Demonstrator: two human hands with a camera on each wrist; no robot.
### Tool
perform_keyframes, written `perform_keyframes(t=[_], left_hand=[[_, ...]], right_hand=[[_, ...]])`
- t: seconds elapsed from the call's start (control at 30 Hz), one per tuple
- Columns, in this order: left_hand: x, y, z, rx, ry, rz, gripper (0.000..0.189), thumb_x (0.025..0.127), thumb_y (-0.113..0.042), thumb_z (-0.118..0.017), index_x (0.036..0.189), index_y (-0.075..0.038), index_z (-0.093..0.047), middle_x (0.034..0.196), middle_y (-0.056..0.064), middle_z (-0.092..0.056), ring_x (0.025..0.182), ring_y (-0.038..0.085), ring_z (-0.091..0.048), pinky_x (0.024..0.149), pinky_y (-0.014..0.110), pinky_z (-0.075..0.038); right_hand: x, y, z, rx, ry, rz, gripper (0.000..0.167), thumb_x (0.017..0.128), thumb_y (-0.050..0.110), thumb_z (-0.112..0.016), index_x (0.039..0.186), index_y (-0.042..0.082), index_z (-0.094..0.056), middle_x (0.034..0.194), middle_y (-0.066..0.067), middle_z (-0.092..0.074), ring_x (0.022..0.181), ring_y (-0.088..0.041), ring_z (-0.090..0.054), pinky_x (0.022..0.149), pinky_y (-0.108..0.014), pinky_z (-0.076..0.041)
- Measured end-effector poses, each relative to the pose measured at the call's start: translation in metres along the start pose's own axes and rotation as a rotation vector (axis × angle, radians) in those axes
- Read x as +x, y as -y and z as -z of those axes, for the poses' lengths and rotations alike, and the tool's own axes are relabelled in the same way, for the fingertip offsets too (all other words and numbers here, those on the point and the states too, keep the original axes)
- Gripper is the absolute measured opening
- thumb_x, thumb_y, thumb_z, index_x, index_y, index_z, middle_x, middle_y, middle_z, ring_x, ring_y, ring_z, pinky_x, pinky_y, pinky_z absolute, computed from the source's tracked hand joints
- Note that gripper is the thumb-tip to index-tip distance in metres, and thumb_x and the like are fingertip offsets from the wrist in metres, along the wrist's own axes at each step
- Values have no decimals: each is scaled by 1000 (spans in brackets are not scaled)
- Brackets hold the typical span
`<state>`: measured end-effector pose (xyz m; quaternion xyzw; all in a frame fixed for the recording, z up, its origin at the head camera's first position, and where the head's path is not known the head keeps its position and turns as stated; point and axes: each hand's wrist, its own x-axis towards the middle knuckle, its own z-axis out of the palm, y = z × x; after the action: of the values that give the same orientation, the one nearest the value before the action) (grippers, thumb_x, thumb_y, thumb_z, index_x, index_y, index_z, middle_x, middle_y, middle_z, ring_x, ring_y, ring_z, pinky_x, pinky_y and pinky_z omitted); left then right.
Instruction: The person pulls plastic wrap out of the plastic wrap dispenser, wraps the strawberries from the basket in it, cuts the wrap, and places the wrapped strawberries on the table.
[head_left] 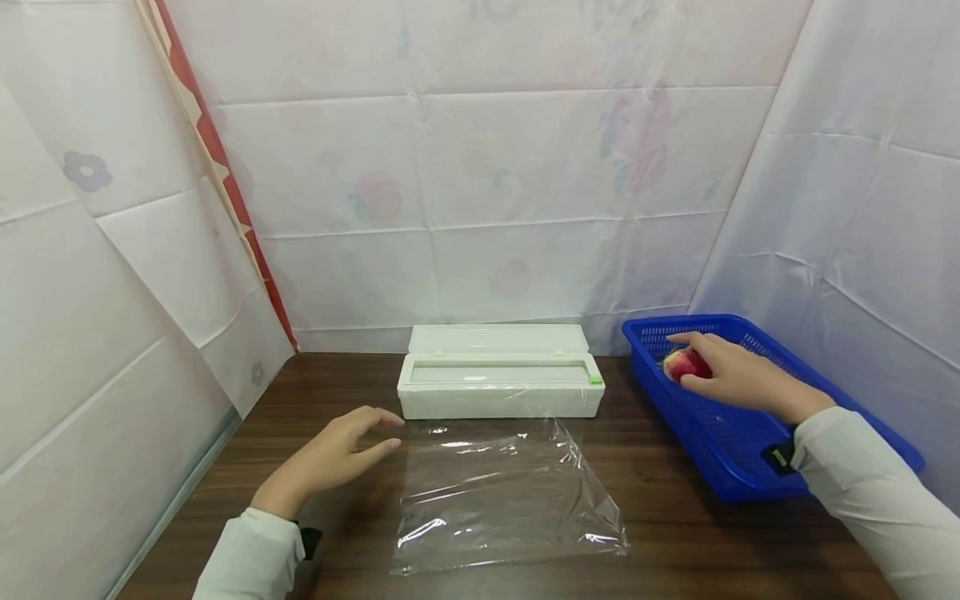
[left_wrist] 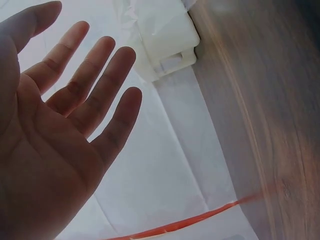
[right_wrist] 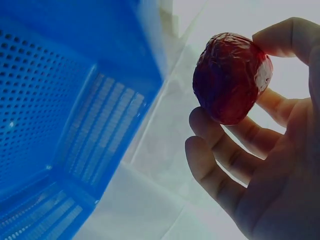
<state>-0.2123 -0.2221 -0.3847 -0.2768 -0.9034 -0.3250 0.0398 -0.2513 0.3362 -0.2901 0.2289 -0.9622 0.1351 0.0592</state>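
Note:
My right hand holds a round red fruit over the far part of a blue plastic basket. In the right wrist view the fruit has a glossy, creased surface like cling film, pinched between thumb and fingers. My left hand hovers by the left edge of a sheet of clear cling film spread on the table. Its fingers are spread and relaxed with nothing between them, as the left wrist view shows of that hand. The film lies just in front of a white cling film dispenser.
The dispenser's lid stands raised at the back, and a small green piece sits at its right end. White printed sheets wall in the dark wooden table at the back and sides.

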Motion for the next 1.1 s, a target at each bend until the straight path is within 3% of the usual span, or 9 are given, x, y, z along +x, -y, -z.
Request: perform_keyframes(t=[0.2,0.5,0.8,1.1], left_hand=[[2,-3,-2,-8,27,-15,32,100,-36,-63,124,-15,-63,122,6,-63,115,30,-61,92,50,-52],[8,-12,-7,-13,52,-50,30,101,-30,-64,125,-12,-62,122,5,-64,113,28,-62,93,49,-52],[11,-17,-11,-12,65,-69,30,101,-26,-64,125,-9,-63,122,5,-64,113,26,-62,93,49,-52],[17,-19,-21,-4,70,-106,34,101,-27,-64,128,-6,-61,125,6,-63,114,27,-61,95,47,-51]], right_hand=[[1,22,-2,10,-10,68,55,93,21,-71,141,2,-50,111,-8,-62,91,-18,-58,77,-40,-55],[5,48,-12,-12,4,124,54,92,19,-71,141,9,-52,113,-2,-61,92,-14,-57,79,-37,-55],[4,61,-25,19,38,159,54,91,20,-72,140,7,-53,112,1,-62,92,-12,-57,78,-32,-55],[7,73,-39,51,69,271,49,92,19,-71,135,6,-55,102,8,-59,85,-8,-54,74,-28,-52]])
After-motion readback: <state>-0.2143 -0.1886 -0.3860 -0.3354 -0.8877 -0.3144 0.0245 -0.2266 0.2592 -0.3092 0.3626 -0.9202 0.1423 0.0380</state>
